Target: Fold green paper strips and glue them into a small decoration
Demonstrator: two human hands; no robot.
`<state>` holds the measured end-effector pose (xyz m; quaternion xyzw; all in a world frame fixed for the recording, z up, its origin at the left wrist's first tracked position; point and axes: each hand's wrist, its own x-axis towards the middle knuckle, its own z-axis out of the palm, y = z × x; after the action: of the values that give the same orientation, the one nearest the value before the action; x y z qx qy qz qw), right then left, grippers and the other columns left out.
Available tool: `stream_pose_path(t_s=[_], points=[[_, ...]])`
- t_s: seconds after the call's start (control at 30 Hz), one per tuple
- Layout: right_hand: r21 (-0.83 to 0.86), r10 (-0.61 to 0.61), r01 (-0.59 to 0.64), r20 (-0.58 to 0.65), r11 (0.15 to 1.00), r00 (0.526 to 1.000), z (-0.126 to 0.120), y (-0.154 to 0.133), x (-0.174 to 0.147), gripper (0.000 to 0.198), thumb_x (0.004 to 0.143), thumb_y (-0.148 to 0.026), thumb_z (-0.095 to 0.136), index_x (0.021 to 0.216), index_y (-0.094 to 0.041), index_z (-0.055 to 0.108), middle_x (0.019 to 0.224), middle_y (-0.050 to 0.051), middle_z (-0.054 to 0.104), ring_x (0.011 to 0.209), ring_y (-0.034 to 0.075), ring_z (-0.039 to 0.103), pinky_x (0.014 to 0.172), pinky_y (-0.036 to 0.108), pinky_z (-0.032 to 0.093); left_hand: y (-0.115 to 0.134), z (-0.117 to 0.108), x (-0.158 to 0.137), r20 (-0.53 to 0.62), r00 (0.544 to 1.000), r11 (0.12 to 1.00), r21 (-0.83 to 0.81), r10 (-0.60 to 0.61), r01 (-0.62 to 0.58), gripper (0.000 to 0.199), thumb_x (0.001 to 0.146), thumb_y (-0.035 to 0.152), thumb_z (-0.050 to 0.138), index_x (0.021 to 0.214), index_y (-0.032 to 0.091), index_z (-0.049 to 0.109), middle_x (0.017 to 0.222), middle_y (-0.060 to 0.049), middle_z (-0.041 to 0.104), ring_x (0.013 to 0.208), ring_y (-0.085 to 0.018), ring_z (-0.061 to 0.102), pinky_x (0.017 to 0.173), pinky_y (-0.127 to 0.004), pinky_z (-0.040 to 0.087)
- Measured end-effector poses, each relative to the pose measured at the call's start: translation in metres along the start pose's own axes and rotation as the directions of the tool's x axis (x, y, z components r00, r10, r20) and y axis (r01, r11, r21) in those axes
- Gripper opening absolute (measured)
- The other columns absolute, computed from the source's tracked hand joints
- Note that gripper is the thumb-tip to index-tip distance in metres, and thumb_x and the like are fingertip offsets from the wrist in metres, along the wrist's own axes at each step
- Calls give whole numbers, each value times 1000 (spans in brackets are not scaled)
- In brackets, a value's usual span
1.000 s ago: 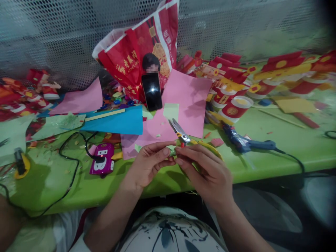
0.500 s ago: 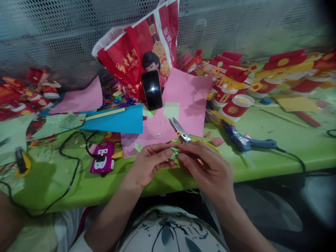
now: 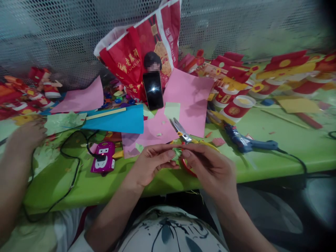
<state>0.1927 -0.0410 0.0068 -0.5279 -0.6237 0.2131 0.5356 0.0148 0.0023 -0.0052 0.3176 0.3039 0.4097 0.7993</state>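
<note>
Between my two hands, above the front edge of the green table, is a small piece of folded green paper [image 3: 177, 154]. My left hand [image 3: 154, 160] pinches its left side with thumb and fingers. At its right side, my right hand [image 3: 207, 162] grips it the same way. Just behind and under my hands lies a pair of scissors [image 3: 181, 130], blades pointing away; its handle is partly covered by my right hand. Pink paper sheets [image 3: 193, 101] lie beyond, with a pale green square [image 3: 172, 110] on them.
A purple power strip [image 3: 103, 157] with a black cord sits left, a blue glue gun [image 3: 249, 143] right. A phone [image 3: 153, 91] leans on a red bag [image 3: 123, 66]. Paper cup figures [image 3: 237, 106] stand at the back right. Another person's hand [image 3: 28, 136] reaches in at left.
Another person's arm has come in over the table's left side, covering the yellow tool there. My right hand has shifted slightly right, showing more green paper and the red scissor handle.
</note>
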Motion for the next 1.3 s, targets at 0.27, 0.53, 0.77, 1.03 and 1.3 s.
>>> stream_pose_path(t_s=[0.27, 0.53, 0.77, 1.03, 1.3], points=[[-134, -138, 136, -6, 982, 990, 1, -5, 2, 11, 99, -19, 71, 103, -25, 79, 82, -2, 79, 65, 14, 70, 63, 27, 56, 1, 1, 0, -19, 1000, 1000, 12, 2, -2, 32, 73, 34, 98, 100, 19, 89, 85, -5, 82, 64, -11, 72, 69, -25, 67], [-311, -359, 344, 10, 886, 933, 6, 5, -2, 8, 99, -15, 69, 100, -23, 70, 80, 0, 76, 66, 16, 71, 62, 29, 56, 1, 1, 1, -52, 998, 998, 59, 34, -31, 26, 76, 29, 93, 100, 20, 89, 92, -6, 83, 69, -14, 74, 73, -29, 68], [-368, -499, 485, 62, 793, 864, 5, 9, 0, 16, 97, -10, 72, 109, -21, 70, 89, 5, 80, 74, 19, 76, 67, 31, 60, 1, 1, 1, -28, 997, 995, 74, 68, -65, 19, 80, 27, 90, 98, 21, 90, 93, -5, 84, 72, -13, 74, 72, -25, 66], [-339, -431, 413, 23, 845, 902, 8, 5, -2, 12, 97, -11, 69, 102, -22, 70, 80, 2, 77, 66, 17, 73, 63, 30, 58, 0, 1, 1, -46, 998, 996, 85, 44, -40, 22, 77, 28, 93, 97, 20, 89, 92, -7, 84, 73, -15, 75, 73, -27, 67], [-297, -278, 254, -40, 921, 960, 10, 0, -5, 8, 100, -18, 69, 96, -25, 69, 76, -1, 75, 60, 16, 68, 56, 29, 55, 0, -2, 1, -71, 997, 999, 39, -18, 21, 26, 73, 28, 95, 96, 19, 88, 85, -5, 82, 65, -13, 73, 72, -30, 67]])
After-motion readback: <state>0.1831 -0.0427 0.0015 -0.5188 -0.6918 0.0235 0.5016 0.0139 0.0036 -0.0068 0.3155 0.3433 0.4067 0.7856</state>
